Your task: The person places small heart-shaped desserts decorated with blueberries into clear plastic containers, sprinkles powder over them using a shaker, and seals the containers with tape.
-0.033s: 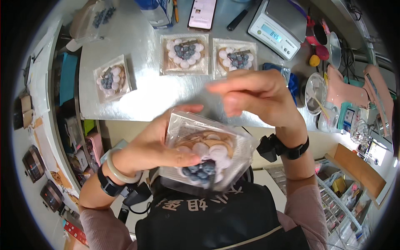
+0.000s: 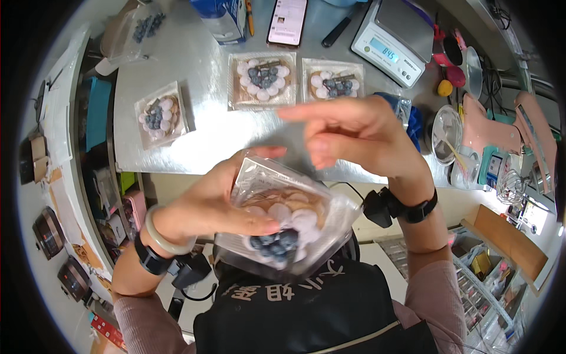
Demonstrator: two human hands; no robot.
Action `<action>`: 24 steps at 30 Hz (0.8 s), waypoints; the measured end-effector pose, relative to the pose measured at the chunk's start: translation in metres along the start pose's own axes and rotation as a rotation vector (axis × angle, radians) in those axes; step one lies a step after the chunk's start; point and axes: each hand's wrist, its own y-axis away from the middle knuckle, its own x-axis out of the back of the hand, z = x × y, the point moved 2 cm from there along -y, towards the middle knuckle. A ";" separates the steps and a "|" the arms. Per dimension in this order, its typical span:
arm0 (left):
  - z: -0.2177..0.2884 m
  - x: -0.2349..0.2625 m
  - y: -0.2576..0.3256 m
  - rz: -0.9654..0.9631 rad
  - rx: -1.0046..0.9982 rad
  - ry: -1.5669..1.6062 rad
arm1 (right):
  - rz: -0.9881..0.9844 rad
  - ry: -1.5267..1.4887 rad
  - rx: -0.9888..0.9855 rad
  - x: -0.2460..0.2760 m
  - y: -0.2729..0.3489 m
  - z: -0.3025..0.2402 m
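Note:
My left hand (image 2: 215, 215) grips a clear plastic pack with a round tart (image 2: 303, 224) topped with pale piped dollops and blueberries. The pack tilts in front of my apron, my thumb across its top face. Above its far right side, my right hand (image 2: 359, 133) hangs in the air with the index finger stretched out to the left and the thumb apart. It holds nothing. On the metal table lie three similar packed tarts: one at the left (image 2: 160, 115), one in the middle (image 2: 263, 81), and one at the right (image 2: 333, 85), partly behind my right hand.
A phone (image 2: 286, 22), a dark-handled knife (image 2: 336, 32) and a digital scale (image 2: 389, 50) lie along the far side. A tub of blueberries (image 2: 127, 38) stands far left. To the right are a metal bowl (image 2: 446, 127) and a pink stand mixer (image 2: 489, 127).
My right hand has moved slightly left. The held pack has shifted a little left, still in my left hand. The whole table view sits slightly lower.

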 end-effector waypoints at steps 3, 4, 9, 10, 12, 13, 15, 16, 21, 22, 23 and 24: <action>0.013 0.017 0.007 -0.075 0.024 -0.077 | -0.115 -0.174 -0.089 -0.014 -0.024 0.001; 0.020 0.019 0.010 -0.083 0.094 -0.147 | -0.177 -0.248 -0.082 -0.018 -0.030 0.003; 0.031 0.017 0.022 -0.073 0.287 -0.141 | -0.320 -0.491 -0.083 -0.041 -0.041 0.020; 0.029 0.018 0.022 -0.068 0.296 -0.139 | -0.316 -0.525 -0.118 -0.045 -0.041 0.022; 0.025 0.019 0.023 -0.060 0.177 -0.137 | -0.311 -0.512 -0.118 -0.053 -0.041 0.027; 0.024 0.020 0.025 -0.057 0.182 -0.133 | -0.303 -0.491 -0.116 -0.056 -0.041 0.028; 0.022 0.022 0.028 -0.058 0.227 -0.126 | -0.301 -0.492 -0.153 -0.059 -0.040 0.030; 0.021 0.021 0.028 -0.059 0.228 -0.125 | -0.319 -0.495 -0.122 -0.061 -0.040 0.032; 0.013 0.023 0.028 -0.041 0.046 -0.270 | -0.288 -0.329 -0.294 -0.064 -0.034 0.031; 0.015 0.022 0.028 -0.046 0.049 -0.269 | -0.283 -0.331 -0.296 -0.066 -0.031 0.035; 0.018 0.019 0.029 -0.048 0.115 -0.181 | -0.243 -0.466 -0.336 -0.070 -0.029 0.042; 0.020 0.017 0.029 -0.050 0.181 -0.092 | -0.202 -0.602 -0.374 -0.073 -0.026 0.045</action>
